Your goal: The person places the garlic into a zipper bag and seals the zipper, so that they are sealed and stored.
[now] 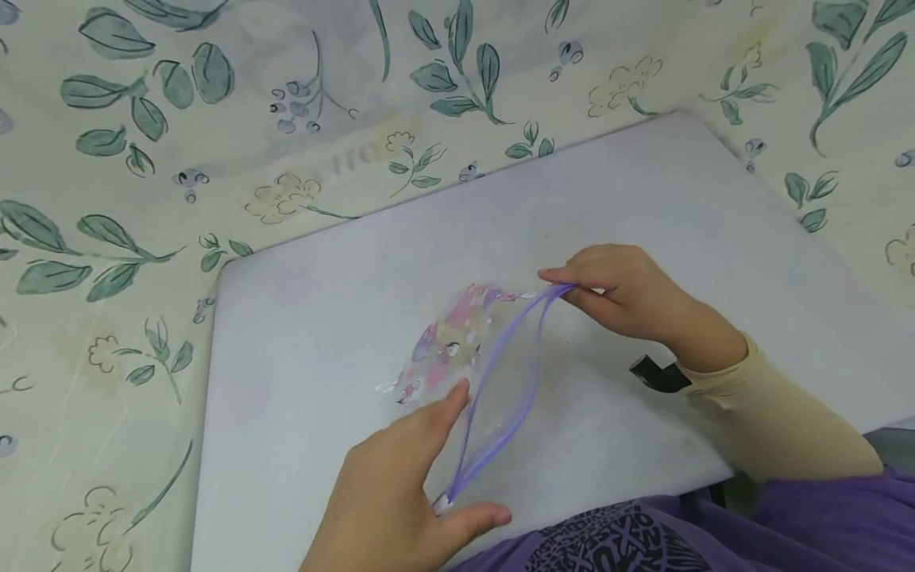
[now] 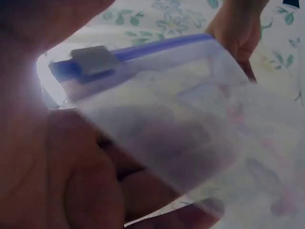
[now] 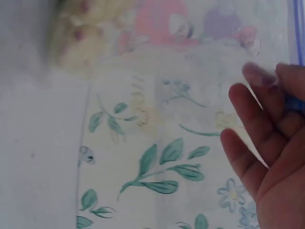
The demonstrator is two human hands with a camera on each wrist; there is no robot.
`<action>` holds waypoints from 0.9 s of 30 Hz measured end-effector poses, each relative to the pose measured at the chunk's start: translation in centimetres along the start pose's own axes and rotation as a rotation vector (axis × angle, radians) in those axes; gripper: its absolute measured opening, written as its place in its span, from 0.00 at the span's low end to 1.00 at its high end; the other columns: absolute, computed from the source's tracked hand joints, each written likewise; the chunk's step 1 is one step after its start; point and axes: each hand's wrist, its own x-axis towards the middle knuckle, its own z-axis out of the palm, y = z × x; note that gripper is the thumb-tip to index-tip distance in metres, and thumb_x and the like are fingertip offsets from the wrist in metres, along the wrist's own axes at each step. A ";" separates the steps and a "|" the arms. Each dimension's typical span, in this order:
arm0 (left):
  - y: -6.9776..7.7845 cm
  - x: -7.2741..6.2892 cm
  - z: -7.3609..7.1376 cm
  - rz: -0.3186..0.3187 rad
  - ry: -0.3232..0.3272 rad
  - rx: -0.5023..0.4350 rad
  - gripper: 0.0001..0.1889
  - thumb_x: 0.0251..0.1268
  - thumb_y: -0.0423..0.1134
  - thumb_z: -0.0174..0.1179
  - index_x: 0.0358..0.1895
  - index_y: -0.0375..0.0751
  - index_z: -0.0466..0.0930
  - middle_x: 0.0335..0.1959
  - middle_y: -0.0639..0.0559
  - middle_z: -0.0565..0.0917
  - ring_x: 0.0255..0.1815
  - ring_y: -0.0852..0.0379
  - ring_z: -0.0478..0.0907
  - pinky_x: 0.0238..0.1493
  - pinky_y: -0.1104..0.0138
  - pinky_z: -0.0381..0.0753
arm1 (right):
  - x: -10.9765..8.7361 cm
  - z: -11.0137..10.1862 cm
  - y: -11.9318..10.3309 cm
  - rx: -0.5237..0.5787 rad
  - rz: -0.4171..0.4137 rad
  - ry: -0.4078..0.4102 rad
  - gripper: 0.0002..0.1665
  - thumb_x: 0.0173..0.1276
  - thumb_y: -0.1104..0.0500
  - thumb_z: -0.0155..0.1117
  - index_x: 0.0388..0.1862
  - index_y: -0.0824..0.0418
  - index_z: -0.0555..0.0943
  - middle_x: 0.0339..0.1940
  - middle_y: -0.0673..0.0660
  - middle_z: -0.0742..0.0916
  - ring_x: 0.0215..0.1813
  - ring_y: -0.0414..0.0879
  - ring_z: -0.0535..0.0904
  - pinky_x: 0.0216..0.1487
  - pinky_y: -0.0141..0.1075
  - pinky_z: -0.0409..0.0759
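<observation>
Cloth: cream w/ green leaf print (image 1: 107,334), spread under all, flat.
Board: pale grey-white (image 1: 300,334), lying on cloth.
L hand (image 1: 400,500): fingers spread, thumb + fingers at near end of zip, by grey slider (image 2: 93,59).
Bag: clear zip pouch w/ purple zip (image 1: 493,389), pink-printed, mouth gaping, between both hands above board.
R hand (image 1: 629,294): pinching far end of zip strip.
Sleeve: beige (image 1: 779,421), R arm.

A clear plastic zip bag with a purple zipper strip (image 1: 468,373) lies on the pale lilac flat bench (image 1: 300,334), between the left hand (image 1: 400,492) before it and the right hand (image 1: 622,290) behind
</observation>
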 end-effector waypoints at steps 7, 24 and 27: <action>-1.8 0.1 -0.1 0.166 0.414 -0.263 0.17 0.69 0.47 0.65 0.48 0.36 0.87 0.37 0.46 0.90 0.33 0.55 0.87 0.38 0.73 0.84 | 1.5 -2.8 -2.1 0.125 0.177 0.068 0.20 0.55 0.77 0.65 0.46 0.66 0.89 0.27 0.54 0.89 0.31 0.34 0.78 0.33 0.25 0.72; -2.6 0.6 0.1 -0.086 0.790 -0.353 0.13 0.58 0.43 0.74 0.34 0.34 0.91 0.24 0.44 0.87 0.26 0.67 0.79 0.35 0.81 0.76 | 4.2 -8.7 -3.5 -0.024 0.143 -0.223 0.27 0.56 0.78 0.68 0.54 0.59 0.87 0.43 0.50 0.90 0.42 0.35 0.81 0.39 0.23 0.71; -2.2 0.7 -0.3 -0.126 0.748 -0.316 0.10 0.60 0.41 0.72 0.38 0.37 0.91 0.26 0.46 0.88 0.25 0.67 0.78 0.31 0.81 0.75 | 6.1 -7.8 -5.9 -0.127 0.113 -0.176 0.27 0.60 0.73 0.64 0.58 0.60 0.84 0.55 0.56 0.88 0.55 0.45 0.81 0.54 0.27 0.71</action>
